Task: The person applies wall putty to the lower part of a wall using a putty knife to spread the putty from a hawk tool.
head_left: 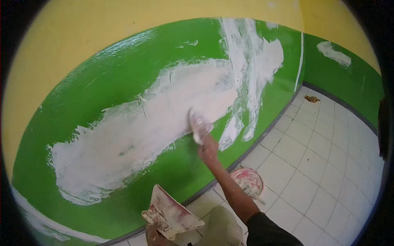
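Observation:
Smeared white filler (135,123) covers a long slanting band of the green wall (197,164). My right hand (208,149) is closed round a filler-coated scraper (198,125), pressed to the lower edge of this band. The scraper is blurred and its blade blends into the white. At the bottom, my left hand (153,236) grips a wide, flat putty spreader (174,211) crusted with white and reddish filler. Its fingers are partly hidden behind the spreader and by the frame edge.
A round container (248,180) with white and red residue stands on the tiled floor (303,180) beside my right forearm. A brown clump (312,99) lies near the wall corner. Another filler patch (334,54) marks the adjoining wall. Yellow paint (164,12) borders the green above.

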A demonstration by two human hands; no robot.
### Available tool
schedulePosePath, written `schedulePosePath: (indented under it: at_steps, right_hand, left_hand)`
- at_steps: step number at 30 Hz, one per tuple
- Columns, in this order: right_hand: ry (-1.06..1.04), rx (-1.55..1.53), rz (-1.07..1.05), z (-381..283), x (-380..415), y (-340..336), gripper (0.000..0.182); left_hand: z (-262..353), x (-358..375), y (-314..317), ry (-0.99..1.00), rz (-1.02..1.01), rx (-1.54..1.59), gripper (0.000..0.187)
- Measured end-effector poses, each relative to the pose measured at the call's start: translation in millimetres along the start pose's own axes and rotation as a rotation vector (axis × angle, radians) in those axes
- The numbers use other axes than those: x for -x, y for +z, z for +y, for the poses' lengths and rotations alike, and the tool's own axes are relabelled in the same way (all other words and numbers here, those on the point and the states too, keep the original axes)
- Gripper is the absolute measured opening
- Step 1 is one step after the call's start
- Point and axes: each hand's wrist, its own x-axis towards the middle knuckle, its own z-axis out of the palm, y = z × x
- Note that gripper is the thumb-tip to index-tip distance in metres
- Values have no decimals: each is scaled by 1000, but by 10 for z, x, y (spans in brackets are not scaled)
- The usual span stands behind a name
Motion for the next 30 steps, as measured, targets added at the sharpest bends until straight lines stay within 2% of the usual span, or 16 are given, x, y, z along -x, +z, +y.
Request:
schedulePosePath:
  at_steps: [2, 4, 6, 7, 8, 11, 15, 17, 19, 20, 21, 22, 23, 26, 28, 30]
  right_hand:
    - [-40, 27, -66, -103, 166, -156, 45]
    - [381, -431, -159, -6, 160, -416, 26]
    - [724, -514, -79, 431, -91, -711, 23]
    - [549, -258, 81, 1293, 42, -575, 18]
    - [703, -563, 203, 1259, -391, -776, 16]
    - [904, -676, 297, 1711, -1023, -989, 14]
    - [906, -843, 167, 1692, -1204, -776, 14]
    - [664, -608, 91, 1425, -1175, -627, 16]
    - [454, -228, 40, 1425, -982, -411, 24]
    - [402, -56, 6, 1385, -859, -314, 27]
    - [432, -350, 47, 771, -813, -330, 32]
    - [310, 34, 70, 627, -569, -214, 32]
    - [333, 17, -128, 368, -411, -180, 33]
    - [78, 38, -157, -518, 265, 13, 55]
    - [108, -211, -151, -947, 640, 147, 55]
    - [90, -226, -168, -1215, 822, 172, 35]
  left_hand:
    - [-3, -9, 162, -21, 14, 9, 46]
    - [18, -38, 189, -22, 43, -44, 47]
    - [52, 13, 111, -14, 62, -79, 49]
    - [49, 34, 66, -12, 86, -106, 50]
    - [44, 34, 5, -11, 86, -100, 50]
    - [59, 54, -127, -36, 22, -65, 50]
    - [74, 168, -257, -9, 230, -80, 50]
    - [110, 205, -308, -29, 286, -63, 50]
    - [260, 252, -134, -164, 247, 486, 50]
    - [290, 287, -111, -173, 250, 492, 50]
    - [313, 319, -90, -98, 119, 270, 50]
    - [319, 329, -84, -19, -19, 51, 49]
    - [298, 320, -142, -21, -25, 59, 49]
    - [224, 283, -322, -19, 15, 88, 52]
    - [216, 286, -302, 17, 0, 54, 53]
    - [265, 334, -173, 27, -23, 65, 54]
